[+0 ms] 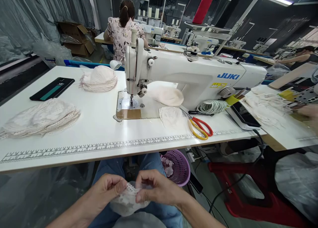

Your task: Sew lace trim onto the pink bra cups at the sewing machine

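Over my lap, in front of the table's edge, my left hand (113, 187) and my right hand (154, 187) hold a small white lace fabric piece (129, 201) between them. Both hands are closed, thumbs and fingers pinching its scalloped edge from either side. The piece bulges downward like a shallow cup. Above them on the table stands a white sewing machine (184, 69). Under its arm lies a pale beige fabric cup (171, 96), with a lace piece (171, 115) just in front of it.
Scissors (200, 128) with red and yellow handles lie by the lace. Stacks of lace pieces (42, 117) and pale cups (99, 78) sit at left, near a dark phone (52, 89). A purple basket (177, 168) stands below the table, a red stool (231, 191) at right. A co-worker (125, 29) sits ahead.
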A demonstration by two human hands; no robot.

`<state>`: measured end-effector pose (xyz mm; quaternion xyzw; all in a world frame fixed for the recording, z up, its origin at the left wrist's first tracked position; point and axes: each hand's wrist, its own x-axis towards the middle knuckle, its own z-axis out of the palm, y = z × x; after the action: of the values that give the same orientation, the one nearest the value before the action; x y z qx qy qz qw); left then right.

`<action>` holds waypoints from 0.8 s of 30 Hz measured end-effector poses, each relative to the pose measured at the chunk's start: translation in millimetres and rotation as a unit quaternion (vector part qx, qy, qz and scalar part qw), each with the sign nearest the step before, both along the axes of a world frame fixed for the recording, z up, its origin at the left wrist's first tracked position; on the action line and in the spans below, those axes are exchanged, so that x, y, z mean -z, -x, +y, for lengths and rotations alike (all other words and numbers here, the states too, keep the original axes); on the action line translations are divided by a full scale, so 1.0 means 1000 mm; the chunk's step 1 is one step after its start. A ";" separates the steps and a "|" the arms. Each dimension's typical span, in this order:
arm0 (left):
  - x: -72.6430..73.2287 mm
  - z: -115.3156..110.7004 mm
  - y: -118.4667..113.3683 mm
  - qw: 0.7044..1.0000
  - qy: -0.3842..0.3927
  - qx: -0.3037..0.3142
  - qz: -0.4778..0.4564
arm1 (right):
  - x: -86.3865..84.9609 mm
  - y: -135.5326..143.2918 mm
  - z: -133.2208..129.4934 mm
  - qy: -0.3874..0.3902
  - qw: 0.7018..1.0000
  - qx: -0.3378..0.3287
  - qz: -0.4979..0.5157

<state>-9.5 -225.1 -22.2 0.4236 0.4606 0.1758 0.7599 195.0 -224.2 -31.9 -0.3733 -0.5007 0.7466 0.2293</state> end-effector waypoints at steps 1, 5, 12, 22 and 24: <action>0.001 0.000 0.001 1.000 0.004 -0.002 -0.004 | 0.001 0.000 0.000 0.021 1.000 0.002 0.010; 0.006 -0.003 0.001 0.998 0.029 0.008 -0.063 | 0.007 -0.003 0.000 0.074 0.996 0.005 0.042; 0.005 -0.004 0.001 0.998 0.046 -0.012 -0.048 | 0.011 -0.007 0.000 0.091 0.994 0.023 0.063; 0.023 -0.007 -0.008 0.998 -0.033 -0.051 -0.036 | 0.016 0.005 -0.006 0.078 0.989 0.107 0.071; 0.022 -0.007 -0.012 0.998 -0.041 -0.054 -0.010 | 0.017 0.002 -0.008 0.062 0.991 0.103 0.065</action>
<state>2.2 -231.9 -44.6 0.4270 0.4676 0.2391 0.7361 193.5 -231.7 -48.6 -0.3874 -0.3964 0.7712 0.3132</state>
